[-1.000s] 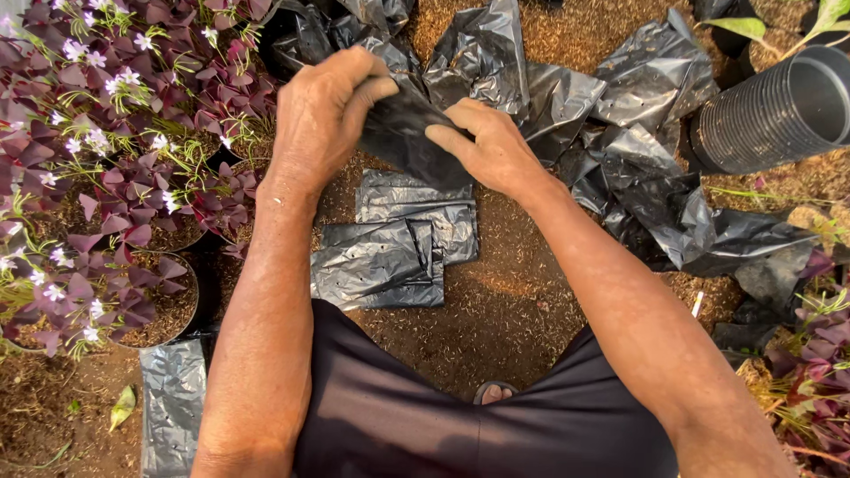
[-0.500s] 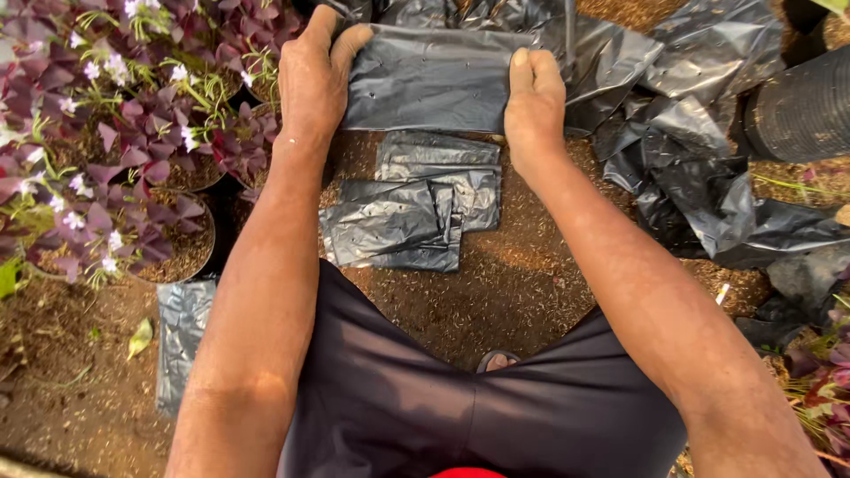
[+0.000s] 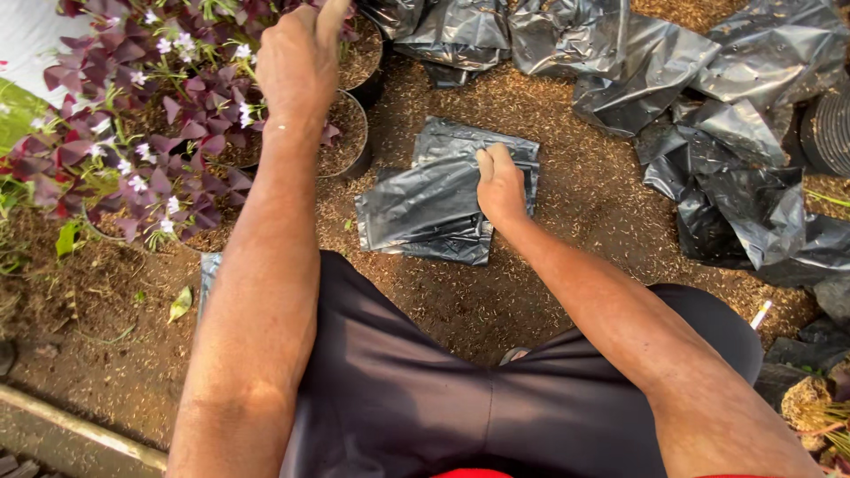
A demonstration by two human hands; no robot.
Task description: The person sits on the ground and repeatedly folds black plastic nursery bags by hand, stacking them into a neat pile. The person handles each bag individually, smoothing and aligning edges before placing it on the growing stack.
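My right hand (image 3: 500, 186) rests on a flattened black plastic bag (image 3: 425, 199), fingers pinched on it. The bag lies on top of a small stack of flat black bags on the soil. My left hand (image 3: 299, 55) is raised over the potted purple-leaved plants (image 3: 168, 133) at the upper left. Nothing shows in it, and its fingertips reach the frame's top edge. I sit with dark shorts (image 3: 398, 398) at the bottom of the head view.
A heap of crumpled black plastic bags (image 3: 708, 115) spreads across the top and right. A dark ribbed pot (image 3: 832, 133) lies at the right edge. Another flat bag (image 3: 209, 270) lies by my left thigh. Loose brown husk-covered soil (image 3: 575, 257) surrounds the stack.
Both hands held a bag stretched flat up high. Now my right hand has brought it down onto the stack, and my left hand has let go and moved up over the plants.
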